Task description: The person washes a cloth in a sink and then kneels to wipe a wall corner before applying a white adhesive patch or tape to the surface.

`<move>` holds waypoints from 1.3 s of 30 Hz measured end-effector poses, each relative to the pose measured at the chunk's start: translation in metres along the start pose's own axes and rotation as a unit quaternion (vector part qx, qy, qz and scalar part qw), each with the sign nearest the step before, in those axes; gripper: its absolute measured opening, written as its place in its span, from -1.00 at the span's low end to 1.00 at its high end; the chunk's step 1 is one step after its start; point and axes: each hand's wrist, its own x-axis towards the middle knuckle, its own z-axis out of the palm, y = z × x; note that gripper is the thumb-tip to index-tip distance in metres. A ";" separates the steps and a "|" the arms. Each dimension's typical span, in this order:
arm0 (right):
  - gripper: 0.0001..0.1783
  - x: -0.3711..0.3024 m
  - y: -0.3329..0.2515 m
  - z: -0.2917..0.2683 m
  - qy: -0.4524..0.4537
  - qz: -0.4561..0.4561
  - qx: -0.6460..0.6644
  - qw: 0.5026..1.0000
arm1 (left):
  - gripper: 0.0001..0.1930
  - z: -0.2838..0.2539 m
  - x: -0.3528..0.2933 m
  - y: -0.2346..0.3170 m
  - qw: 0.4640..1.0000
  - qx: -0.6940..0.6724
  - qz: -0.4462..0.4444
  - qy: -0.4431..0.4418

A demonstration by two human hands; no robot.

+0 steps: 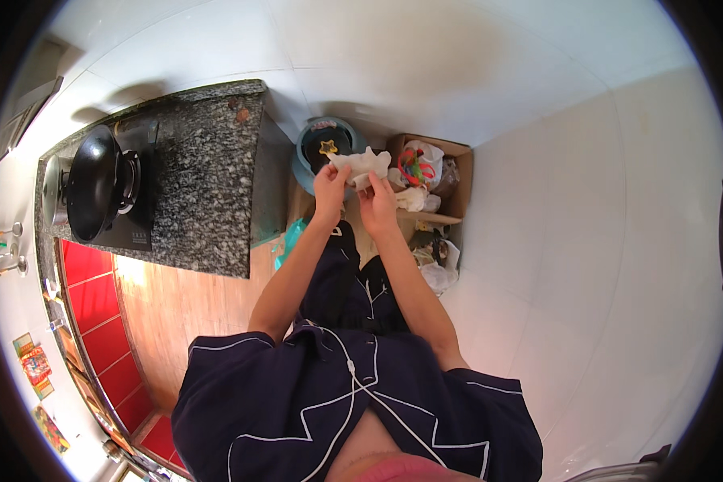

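Out in front of me, my left hand (329, 191) and my right hand (379, 206) both pinch a crumpled white tissue (363, 163). The left fingers grip its left edge, and the right fingers close on its lower right part. Its edges stick up unevenly between the hands. Just beyond the tissue stands a blue gas cylinder (303, 170) with a yellow star-shaped valve knob (328, 147) on top; hands and tissue hide part of it.
Right of the cylinder, an open cardboard box (455, 201) holds plastic bags; more bags (440, 277) lie below it. At left, a granite counter (205, 177) carries a black wok (95, 185) on a stove. A teal bag (291, 241) sits near my legs. White wall (554, 201) stands right.
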 end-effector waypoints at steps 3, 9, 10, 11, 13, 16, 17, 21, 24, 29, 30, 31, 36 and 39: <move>-0.62 0.053 0.011 0.028 -0.037 0.060 0.019 0.997 | -0.81 -0.015 0.064 0.024 0.998 0.004 0.037 0.051; -0.68 0.142 0.018 0.096 -0.054 0.068 0.009 0.996 | -0.78 -0.027 0.161 0.080 0.993 -0.103 -0.044 0.026; -0.67 0.152 0.019 0.107 -0.053 0.077 0.015 0.996 | -0.79 -0.034 0.176 0.086 0.988 -0.133 -0.076 0.030; -0.67 0.163 0.021 0.116 -0.054 0.083 0.011 0.995 | -0.79 -0.042 0.191 0.089 0.987 -0.136 -0.075 0.037; -0.67 0.182 0.024 0.129 -0.094 0.085 0.021 0.992 | -0.79 -0.053 0.214 0.094 0.981 -0.171 -0.090 0.018; -0.68 0.206 0.026 0.144 -0.111 0.097 0.011 0.989 | -0.78 -0.066 0.239 0.101 0.980 -0.186 -0.066 0.023; -0.68 0.212 0.027 0.153 -0.116 0.096 0.003 0.989 | -0.78 -0.072 0.246 0.104 0.981 -0.186 -0.046 0.025; -0.67 0.242 0.056 0.165 -0.130 0.134 -0.007 0.982 | -0.80 -0.097 0.266 0.114 0.983 -0.168 -0.033 0.066; -0.66 0.252 0.094 0.186 -0.099 0.176 0.007 0.979 | -0.81 -0.123 0.282 0.111 0.975 -0.160 0.001 0.151; -0.69 0.270 0.109 0.161 -0.093 0.176 0.044 0.979 | -0.78 -0.101 0.280 0.096 0.990 -0.102 -0.021 0.097; -0.69 0.273 0.103 0.152 -0.074 0.171 0.041 0.982 | -0.77 -0.093 0.280 0.092 0.991 -0.104 -0.046 0.064; -0.69 0.278 0.095 0.138 -0.056 0.162 0.037 0.985 | -0.75 -0.084 0.282 0.089 0.991 -0.107 -0.071 0.028; -0.68 0.289 0.051 0.085 0.022 0.132 0.069 0.989 | -0.74 -0.054 0.300 0.032 0.984 -0.084 -0.155 -0.023; -0.69 0.287 0.018 0.046 0.038 0.074 0.077 0.994 | -0.74 -0.020 0.293 0.007 0.977 -0.111 -0.163 -0.084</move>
